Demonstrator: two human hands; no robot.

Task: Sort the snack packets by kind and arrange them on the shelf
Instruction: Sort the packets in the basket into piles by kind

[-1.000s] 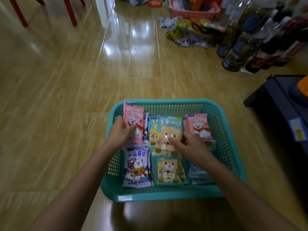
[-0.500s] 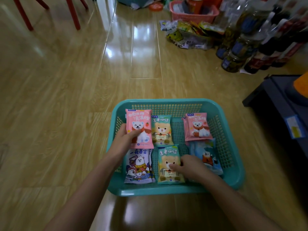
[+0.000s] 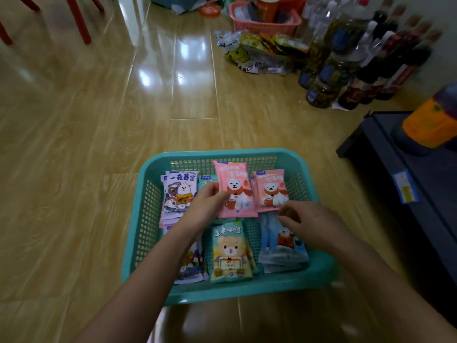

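Pinching pink packet (image 3: 233,191) by its left edge with left hand (image 3: 205,206), 12 o'clock in the teal basket (image 3: 247,290). Hovering right hand (image 3: 314,224) over blue packet (image 3: 282,246) at 4 o'clock, fingers curled, can't tell if gripping. Bottles (image 3: 346,63) at 1 o'clock, dark stand (image 3: 385,174) at 3.

My left hand (image 3: 206,206) forward, thumb and fingers pinching pink packet (image 3: 235,191); my right hand (image 3: 314,224) palm down, fingers loosely curled.
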